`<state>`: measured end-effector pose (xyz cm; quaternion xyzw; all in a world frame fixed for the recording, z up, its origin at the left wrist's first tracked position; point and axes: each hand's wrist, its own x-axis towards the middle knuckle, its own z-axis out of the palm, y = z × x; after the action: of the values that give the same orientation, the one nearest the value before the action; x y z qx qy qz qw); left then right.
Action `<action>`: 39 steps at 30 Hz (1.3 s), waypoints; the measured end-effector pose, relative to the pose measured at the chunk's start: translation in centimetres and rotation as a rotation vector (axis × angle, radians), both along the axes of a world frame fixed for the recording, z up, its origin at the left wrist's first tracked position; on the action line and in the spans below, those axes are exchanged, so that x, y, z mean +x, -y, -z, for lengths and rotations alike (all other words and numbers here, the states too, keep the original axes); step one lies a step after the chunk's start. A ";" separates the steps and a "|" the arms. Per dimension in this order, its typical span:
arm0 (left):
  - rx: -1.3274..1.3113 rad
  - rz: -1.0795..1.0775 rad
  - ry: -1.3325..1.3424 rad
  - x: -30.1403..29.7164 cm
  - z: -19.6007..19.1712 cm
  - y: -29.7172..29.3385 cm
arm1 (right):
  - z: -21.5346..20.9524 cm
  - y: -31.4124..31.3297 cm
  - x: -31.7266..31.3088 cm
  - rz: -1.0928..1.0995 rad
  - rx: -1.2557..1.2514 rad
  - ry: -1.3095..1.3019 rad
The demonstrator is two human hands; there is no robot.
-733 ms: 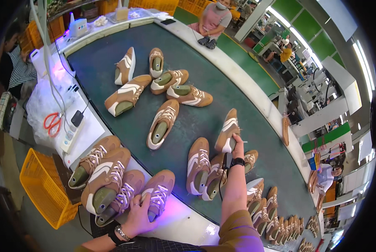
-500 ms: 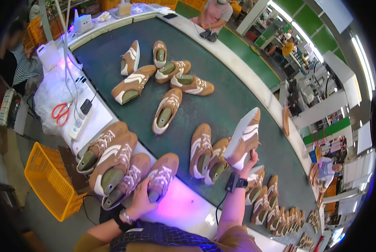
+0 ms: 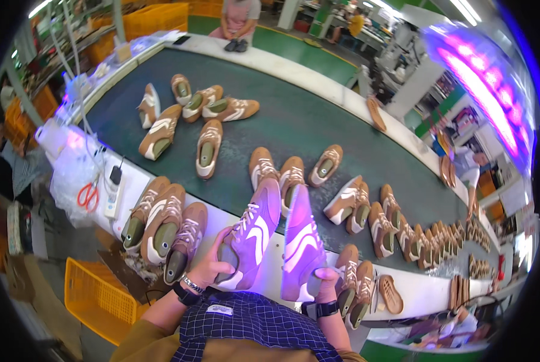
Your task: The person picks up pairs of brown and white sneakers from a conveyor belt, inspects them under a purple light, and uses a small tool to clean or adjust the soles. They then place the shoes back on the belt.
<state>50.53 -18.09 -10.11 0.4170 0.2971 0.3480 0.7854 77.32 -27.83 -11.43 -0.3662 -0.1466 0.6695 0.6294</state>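
Note:
Two brown sneakers with white stripes and pale laces are held up side by side in front of me, tinted purple by the light. My left hand (image 3: 212, 265) grips the left sneaker (image 3: 256, 238) round its heel, thumb at the collar. At the heel of the right sneaker (image 3: 300, 253), my right hand (image 3: 325, 285) is closed, its toe pointing away from me. Green lasts fill the openings of the matching shoes nearby. To the left of my left hand stands a brown sneaker (image 3: 188, 238) beside two more. Close by my right hand are a couple of sneakers (image 3: 347, 265).
A dark green belt (image 3: 270, 114) carries several sneakers, with a long row at right. On the white ledge lie red scissors (image 3: 88, 196), a power strip (image 3: 114, 196) and a tan sole (image 3: 391, 294). A yellow crate (image 3: 95, 295) stands lower left. A person (image 3: 240, 21) sits across the belt.
My right hand has brought its sneaker from over the belt down towards me. My left hand has lifted its sneaker off the ledge beside it. The view has swung to the right.

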 end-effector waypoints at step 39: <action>-0.482 0.210 0.498 6.2 2.6 -1.6 | -5.9 2.5 0.5 0.206 0.198 0.482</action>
<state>56.77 -16.47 -12.70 0.1507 0.1257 0.2762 0.9409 77.78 -30.31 -5.53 -0.4647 -0.3189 0.4777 0.6739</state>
